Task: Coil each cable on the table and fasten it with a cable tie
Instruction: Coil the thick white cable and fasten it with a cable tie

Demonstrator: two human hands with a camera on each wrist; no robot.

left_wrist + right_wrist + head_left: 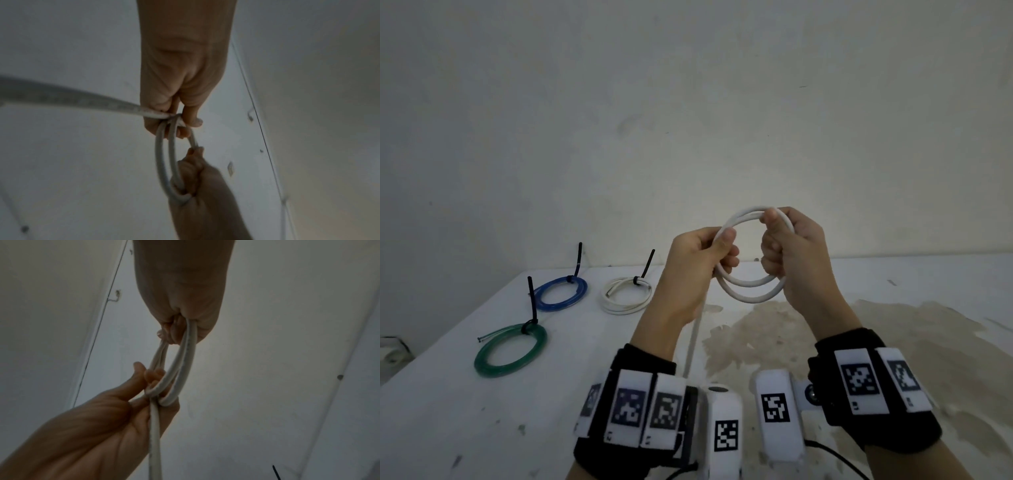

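A white cable [751, 287] is wound into two loops and held in the air above the table. My left hand [707, 255] pinches the loops at their left side between thumb and fingers. My right hand [786, 245] grips the right side, fingers curled through the coil. The cable's loose tail [693, 339] hangs down from my left hand toward the table. From the left wrist the coil [164, 162] shows edge-on between my left hand [179, 120] and my right hand [193, 175]. From the right wrist the loops [180, 363] run from my right hand [179, 327] down to my left hand [148, 386].
Three tied coils lie at the left of the white table [482, 428]: a green one [510, 349], a blue one [561, 294] and a white one [625, 295], each with a black cable tie [531, 303] sticking up. A brown stain [808, 339] covers the table's right half.
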